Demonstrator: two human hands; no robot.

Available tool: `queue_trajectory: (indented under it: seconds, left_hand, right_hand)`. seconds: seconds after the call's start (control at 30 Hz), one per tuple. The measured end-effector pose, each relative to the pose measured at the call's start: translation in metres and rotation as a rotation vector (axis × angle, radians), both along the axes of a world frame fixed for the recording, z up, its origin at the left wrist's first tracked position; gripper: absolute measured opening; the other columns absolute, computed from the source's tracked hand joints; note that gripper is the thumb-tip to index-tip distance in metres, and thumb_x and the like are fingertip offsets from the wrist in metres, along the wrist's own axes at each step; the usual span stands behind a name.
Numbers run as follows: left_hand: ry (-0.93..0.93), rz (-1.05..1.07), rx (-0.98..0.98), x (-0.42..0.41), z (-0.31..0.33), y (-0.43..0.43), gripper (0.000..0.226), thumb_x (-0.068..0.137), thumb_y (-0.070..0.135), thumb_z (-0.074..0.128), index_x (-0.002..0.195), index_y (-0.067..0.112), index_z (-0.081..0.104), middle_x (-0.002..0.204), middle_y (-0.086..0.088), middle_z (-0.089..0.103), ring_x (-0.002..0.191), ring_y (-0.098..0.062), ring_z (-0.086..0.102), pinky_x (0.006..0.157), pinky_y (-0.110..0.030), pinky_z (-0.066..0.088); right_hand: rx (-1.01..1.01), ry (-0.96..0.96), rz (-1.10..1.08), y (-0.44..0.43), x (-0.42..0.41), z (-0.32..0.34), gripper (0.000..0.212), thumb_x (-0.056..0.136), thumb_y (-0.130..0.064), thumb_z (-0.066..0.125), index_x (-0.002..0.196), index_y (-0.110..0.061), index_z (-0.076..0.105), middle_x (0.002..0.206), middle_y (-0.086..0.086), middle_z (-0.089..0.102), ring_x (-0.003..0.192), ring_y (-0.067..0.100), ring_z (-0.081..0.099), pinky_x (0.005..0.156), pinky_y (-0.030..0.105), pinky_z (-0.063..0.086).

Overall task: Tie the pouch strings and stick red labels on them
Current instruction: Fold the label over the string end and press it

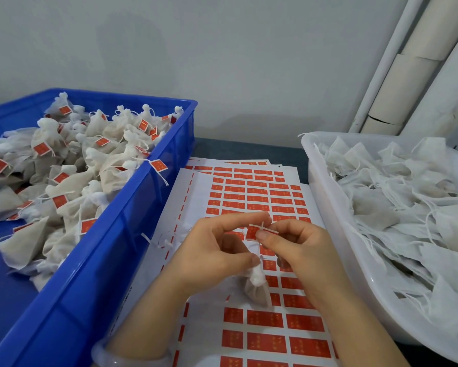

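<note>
Fingers (238,219), 2 hands: our left hand (212,250) grips the pouch (257,284) by its neck; our right hand (299,247) pinches 1 red label (252,232) on its string (268,229), above the label sheets (249,197), near edge of the bench (249,148).

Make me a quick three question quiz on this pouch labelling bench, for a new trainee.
1. True or false: the pouches in the blue crate already carry red labels.
2. What are the left hand and right hand working on? A) scissors B) one pouch and a red label C) a pen
3. Fill in: the unlabelled pouches lie in the ___ tub on the person's right.

Key: 1 true. 2 B: the right hand pinches the red label at the string, and the left hand holds the pouch. 3 white.
</note>
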State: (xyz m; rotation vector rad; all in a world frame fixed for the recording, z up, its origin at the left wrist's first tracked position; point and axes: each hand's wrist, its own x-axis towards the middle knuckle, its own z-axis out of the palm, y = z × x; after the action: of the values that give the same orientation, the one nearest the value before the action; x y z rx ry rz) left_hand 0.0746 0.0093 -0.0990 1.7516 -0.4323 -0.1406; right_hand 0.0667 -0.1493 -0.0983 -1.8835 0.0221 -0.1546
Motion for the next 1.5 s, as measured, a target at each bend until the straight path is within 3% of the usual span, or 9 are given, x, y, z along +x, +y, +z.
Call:
queue_trajectory:
  seconds: [0.33, 0.5, 0.63, 0.9, 0.97, 1.07, 1.23, 1.4, 1.5]
  left_hand:
    - [-0.001, -0.005, -0.004, -0.0001, 0.0011, 0.0010, 0.058, 0.072, -0.003, 0.072, 0.107, 0.043, 0.063, 0.098, 0.021, 0.068, 0.065, -0.011, 0.066, 0.058, -0.016, 0.052]
    - [-0.006, 0.001, 0.004, -0.0003, 0.0013, 0.0010, 0.059, 0.072, -0.003, 0.072, 0.109, 0.042, 0.063, 0.099, 0.020, 0.068, 0.069, -0.016, 0.068, 0.060, -0.020, 0.054]
    - [0.005, 0.001, 0.015, -0.0006, 0.0010, 0.0012, 0.058, 0.072, -0.002, 0.073, 0.111, 0.039, 0.063, 0.099, 0.019, 0.068, 0.067, -0.014, 0.067, 0.060, -0.020, 0.054]
    - [0.014, 0.006, 0.008, 0.0004, 0.0024, 0.0011, 0.059, 0.073, -0.003, 0.072, 0.111, 0.041, 0.061, 0.106, 0.023, 0.064, 0.075, -0.020, 0.068, 0.065, -0.027, 0.058]
    - [0.035, 0.034, -0.018, 0.0013, 0.0022, 0.0002, 0.054, 0.074, 0.007, 0.075, 0.113, 0.042, 0.058, 0.109, 0.027, 0.062, 0.086, -0.012, 0.068, 0.068, -0.023, 0.057]
    - [0.050, 0.120, -0.043, 0.0027, 0.0033, 0.0000, 0.050, 0.063, 0.042, 0.072, 0.111, 0.039, 0.058, 0.102, 0.024, 0.065, 0.095, 0.001, 0.064, 0.072, -0.017, 0.055]
    - [0.116, 0.192, -0.137, 0.0047, 0.0048, 0.0000, 0.049, 0.056, 0.032, 0.072, 0.104, 0.028, 0.061, 0.082, 0.009, 0.073, 0.078, -0.010, 0.070, 0.063, -0.017, 0.055]
    - [0.155, 0.234, -0.193, 0.0062, 0.0068, 0.0013, 0.048, 0.052, 0.026, 0.073, 0.098, 0.024, 0.063, 0.077, 0.004, 0.074, 0.072, -0.014, 0.071, 0.058, -0.017, 0.054]
    - [0.164, 0.275, -0.193, 0.0071, 0.0070, 0.0015, 0.048, 0.049, 0.028, 0.072, 0.095, 0.025, 0.062, 0.075, 0.006, 0.074, 0.071, -0.013, 0.071, 0.055, -0.017, 0.053]
  right_hand:
    - [-0.009, -0.013, 0.000, 0.0006, 0.0000, -0.0015, 0.010, 0.074, -0.033, 0.072, 0.073, -0.037, 0.063, 0.068, -0.026, 0.066, 0.072, -0.009, 0.061, 0.063, 0.015, 0.053]
    - [0.018, 0.003, 0.020, 0.0009, -0.0004, -0.0014, 0.010, 0.075, -0.033, 0.071, 0.075, -0.039, 0.062, 0.069, -0.029, 0.064, 0.075, -0.011, 0.060, 0.053, 0.006, 0.048]
    - [0.056, 0.023, 0.044, 0.0015, -0.0007, -0.0025, 0.005, 0.078, -0.030, 0.069, 0.077, -0.034, 0.065, 0.070, -0.022, 0.067, 0.070, 0.000, 0.064, 0.058, 0.013, 0.050]
    - [0.130, -0.015, 0.108, 0.0022, -0.0024, -0.0006, 0.007, 0.082, -0.023, 0.066, 0.076, -0.025, 0.065, 0.067, -0.011, 0.066, 0.065, 0.005, 0.063, 0.055, 0.013, 0.052]
    - [0.109, -0.053, 0.096, 0.0025, -0.0031, -0.0002, 0.006, 0.081, -0.025, 0.066, 0.075, -0.027, 0.065, 0.068, -0.014, 0.066, 0.067, 0.003, 0.063, 0.055, 0.012, 0.051]
    - [0.064, -0.078, 0.093, 0.0044, -0.0043, 0.0024, 0.004, 0.077, -0.034, 0.067, 0.075, -0.031, 0.065, 0.070, -0.020, 0.066, 0.068, -0.001, 0.063, 0.055, 0.009, 0.049]
    - [0.052, -0.098, 0.138, 0.0059, -0.0065, 0.0034, 0.023, 0.059, -0.051, 0.061, 0.074, -0.034, 0.065, 0.072, -0.021, 0.067, 0.070, 0.000, 0.064, 0.058, 0.008, 0.050]
    - [0.063, -0.090, 0.168, 0.0033, -0.0056, 0.0027, 0.004, 0.075, -0.037, 0.064, 0.077, -0.034, 0.064, 0.074, -0.024, 0.067, 0.071, -0.001, 0.063, 0.056, 0.007, 0.048]
    - [0.023, -0.114, 0.154, 0.0042, -0.0047, 0.0004, 0.003, 0.077, -0.035, 0.064, 0.077, -0.037, 0.063, 0.076, -0.031, 0.065, 0.076, -0.007, 0.062, 0.058, 0.005, 0.048]
